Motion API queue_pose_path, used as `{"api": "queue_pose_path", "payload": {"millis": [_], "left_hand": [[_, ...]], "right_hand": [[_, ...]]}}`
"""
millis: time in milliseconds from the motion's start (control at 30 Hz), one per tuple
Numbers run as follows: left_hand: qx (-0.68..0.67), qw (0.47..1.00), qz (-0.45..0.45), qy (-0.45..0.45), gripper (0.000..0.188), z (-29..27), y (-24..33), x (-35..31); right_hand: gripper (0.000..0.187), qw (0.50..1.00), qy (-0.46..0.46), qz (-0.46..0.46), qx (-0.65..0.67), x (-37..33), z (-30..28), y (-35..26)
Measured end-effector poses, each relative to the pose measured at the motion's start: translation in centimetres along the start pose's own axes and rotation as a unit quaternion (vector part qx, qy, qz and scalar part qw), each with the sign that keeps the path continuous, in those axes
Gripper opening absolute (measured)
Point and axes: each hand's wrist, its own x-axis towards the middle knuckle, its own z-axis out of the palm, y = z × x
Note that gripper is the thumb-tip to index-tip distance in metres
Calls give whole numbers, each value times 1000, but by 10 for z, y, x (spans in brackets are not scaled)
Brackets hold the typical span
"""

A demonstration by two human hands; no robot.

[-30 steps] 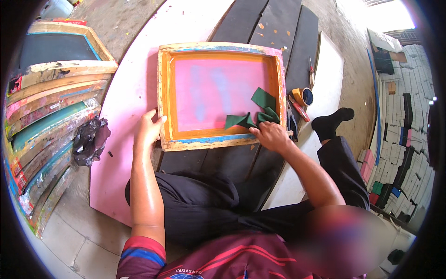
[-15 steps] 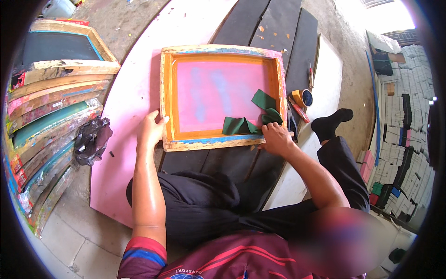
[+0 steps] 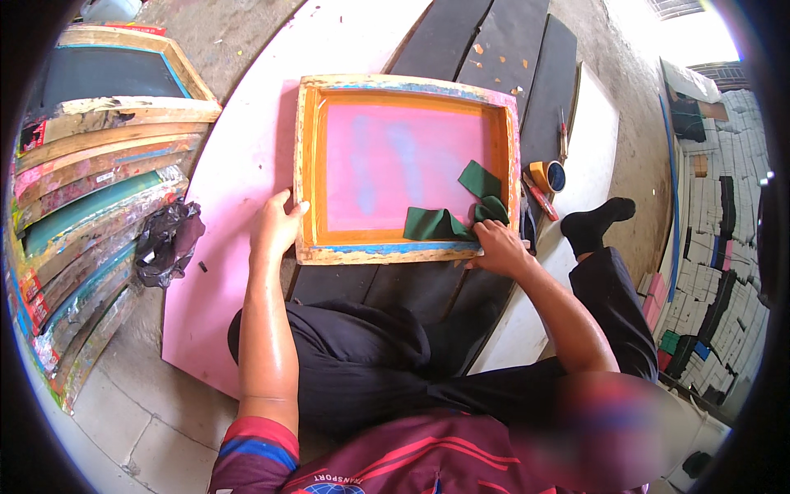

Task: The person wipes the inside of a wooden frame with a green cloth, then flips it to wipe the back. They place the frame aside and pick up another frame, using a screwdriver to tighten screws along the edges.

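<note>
A wooden screen-printing frame lies in front of me, its pink mesh marked with pale blue streaks and its inner edges lined in orange-brown. My left hand grips its left side near the front corner, thumb on the rim and fingers partly hidden. At the front right corner my right hand is closed over the rim, fingertips touching a crumpled dark green strip. That strip, which looks like cloth, runs over the right part of the mesh.
Stacked wooden frames stand at the left beside a crumpled black plastic bag. Right of my frame are a yellow tape roll, a red-handled tool and a slim pointed tool. White stacks line the far right.
The whole view has shifted slightly, so things appear a little farther right. Both hands keep their places on the frame, and the green strip lies as before.
</note>
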Motion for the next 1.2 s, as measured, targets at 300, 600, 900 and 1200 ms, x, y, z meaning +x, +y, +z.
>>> {"api": "queue_pose_path", "payload": {"millis": [300, 600, 900, 1200], "left_hand": [[-9, 1000, -3, -12, 68, 1, -2, 4], [-11, 1000, 22, 3, 67, 2, -12, 8], [-13, 1000, 14, -11, 72, 2, -10, 9], [-20, 1000, 13, -15, 71, 2, -12, 8]], "right_hand": [[54, 963, 143, -163, 158, 69, 26, -147], [44, 957, 144, 53, 244, 85, 14, -124], [46, 927, 157, 171, 296, 50, 1, -41], [32, 933, 323, 136, 81, 50, -19, -68]]}}
